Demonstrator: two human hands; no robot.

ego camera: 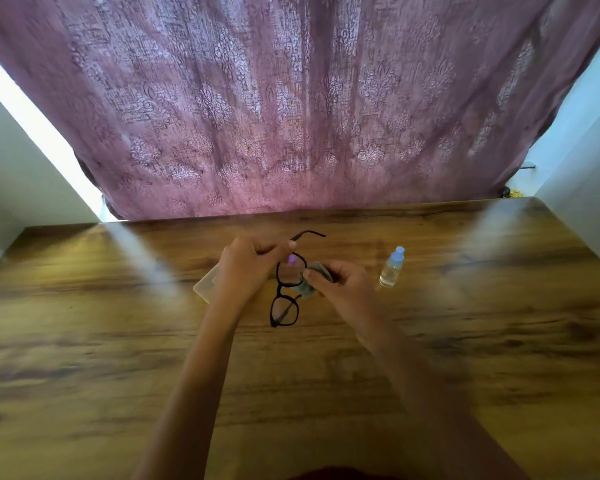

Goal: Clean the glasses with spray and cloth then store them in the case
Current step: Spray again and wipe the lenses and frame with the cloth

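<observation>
Black-framed glasses [284,308] are held above the wooden table [118,341], turned on end with one lens over the other. My left hand [244,268] grips the frame by the upper lens and temple. My right hand [340,282] pinches a small grey cloth [309,284] against the right edge of the upper lens. A small clear spray bottle [392,268] with a pale blue cap stands upright to the right of my right hand. A pale, translucent case [206,284] lies on the table, mostly hidden under my left hand.
A purple patterned curtain [291,105] hangs behind the table's far edge. White walls close in on the left and right sides. Bare wood stretches across the near part of the table around my forearms.
</observation>
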